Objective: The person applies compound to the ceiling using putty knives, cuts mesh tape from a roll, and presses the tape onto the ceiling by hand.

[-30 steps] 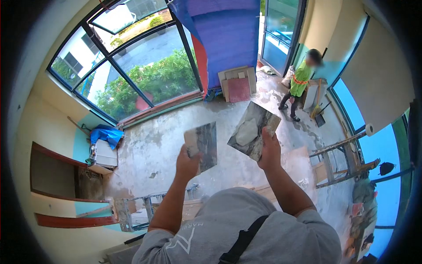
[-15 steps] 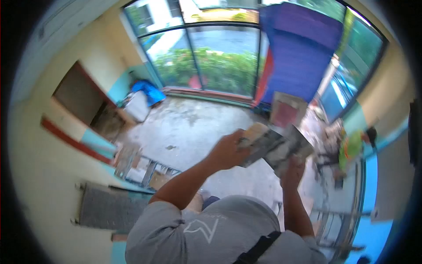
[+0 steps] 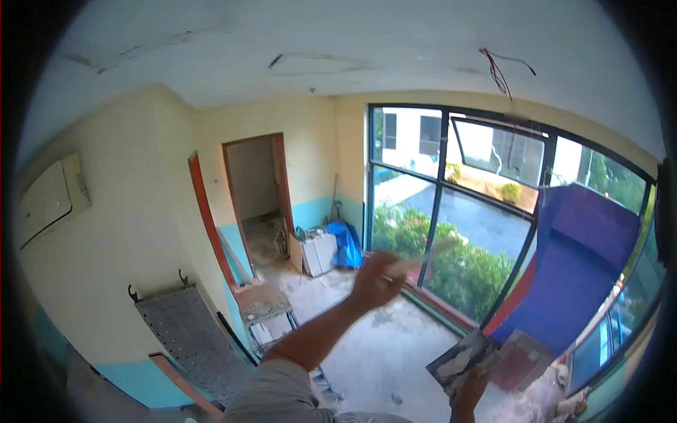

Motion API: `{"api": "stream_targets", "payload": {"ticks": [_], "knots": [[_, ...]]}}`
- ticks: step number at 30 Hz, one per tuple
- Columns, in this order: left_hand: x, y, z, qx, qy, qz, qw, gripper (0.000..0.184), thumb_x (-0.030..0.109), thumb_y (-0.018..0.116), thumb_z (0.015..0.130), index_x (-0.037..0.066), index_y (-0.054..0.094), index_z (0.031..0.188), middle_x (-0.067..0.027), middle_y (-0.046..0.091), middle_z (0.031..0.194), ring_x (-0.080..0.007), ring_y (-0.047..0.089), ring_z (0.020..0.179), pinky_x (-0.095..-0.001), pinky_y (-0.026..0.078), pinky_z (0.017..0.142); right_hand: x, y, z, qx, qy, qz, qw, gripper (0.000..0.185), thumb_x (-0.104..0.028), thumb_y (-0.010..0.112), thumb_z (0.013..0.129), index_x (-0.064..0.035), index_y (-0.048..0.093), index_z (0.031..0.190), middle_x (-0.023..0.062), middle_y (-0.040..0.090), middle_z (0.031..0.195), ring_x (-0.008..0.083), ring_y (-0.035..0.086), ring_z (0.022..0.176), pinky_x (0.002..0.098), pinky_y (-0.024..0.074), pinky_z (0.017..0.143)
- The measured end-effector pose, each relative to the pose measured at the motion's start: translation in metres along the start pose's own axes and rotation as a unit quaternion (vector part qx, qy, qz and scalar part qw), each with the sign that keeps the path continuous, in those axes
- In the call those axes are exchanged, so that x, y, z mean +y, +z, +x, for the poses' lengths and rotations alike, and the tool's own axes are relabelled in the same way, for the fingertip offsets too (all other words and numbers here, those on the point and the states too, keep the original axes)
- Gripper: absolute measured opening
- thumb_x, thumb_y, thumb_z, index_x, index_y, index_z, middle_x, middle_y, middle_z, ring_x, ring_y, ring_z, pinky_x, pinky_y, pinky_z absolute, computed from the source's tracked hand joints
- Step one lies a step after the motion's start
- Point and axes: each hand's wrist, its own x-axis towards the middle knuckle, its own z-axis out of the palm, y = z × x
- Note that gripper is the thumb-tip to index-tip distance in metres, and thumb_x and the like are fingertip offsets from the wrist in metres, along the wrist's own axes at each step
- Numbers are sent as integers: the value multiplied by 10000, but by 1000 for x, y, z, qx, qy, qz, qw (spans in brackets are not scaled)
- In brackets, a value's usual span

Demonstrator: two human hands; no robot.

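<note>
My left hand (image 3: 374, 282) is raised in front of the window, its fingers closed on a thin, flat putty knife (image 3: 412, 266). Motion blurs the blade, which points to the right. Lower down, my right hand (image 3: 471, 386) grips the near edge of a flat square plate (image 3: 462, 359) smeared with grey and whitish paste. The plate and the putty knife are apart. Part of the right hand's fingers is hidden by the plate.
A perforated metal scaffold plank (image 3: 187, 338) with hooks is at lower left. Loose wires (image 3: 497, 74) hang from the ceiling. A purple padded panel (image 3: 575, 261) leans at the window, with a reddish board (image 3: 522, 359) below. A blue sheet (image 3: 344, 245) lies near the doorway.
My view has tilted up and left, bringing the ceiling in. The left hand with the putty knife has moved away from the plate; earlier the two overlapped. The right hand still holds the plate.
</note>
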Motion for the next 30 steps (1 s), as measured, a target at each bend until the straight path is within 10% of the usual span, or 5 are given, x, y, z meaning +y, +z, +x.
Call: {"api": "stream_targets", "payload": {"ticks": [4,8,11,14,30], "knots": [[-17,-99,137,158,121,181,963,239,112,745,750,73,649,965,-136,638,901,-337,647,820,-410,530,738,80,-21,16,-61,-433,-426,792,577,-247,593,911,29,441,1393,247,525,1316,441,496,1188,542,409,1001],[5,-193,264,288,97,213,928,325,250,779,789,41,622,982,-157,691,871,-329,690,795,-393,545,701,56,14,-1,-23,91,71,993,610,-280,575,940,28,375,1426,230,530,1292,436,506,1147,554,411,978],[22,-254,335,299,210,279,888,368,300,771,794,40,623,1010,-159,698,875,-334,692,792,-389,547,710,209,-41,42,-75,-392,-523,753,618,-408,618,942,-16,418,1376,141,536,1245,290,525,1101,420,472,921],[51,-288,371,272,210,309,887,424,318,761,804,24,600,1063,-169,696,923,-337,687,841,-389,542,750,62,34,0,-34,126,133,982,663,-486,623,933,-45,418,1383,131,526,1244,244,507,1093,381,468,921],[73,-290,382,496,139,115,849,667,266,770,814,-81,403,1250,-245,572,1236,-328,597,1118,-370,478,935,73,39,-1,-66,22,132,989,620,-419,590,977,13,417,1387,101,519,1298,210,477,1153,358,399,994]]}}
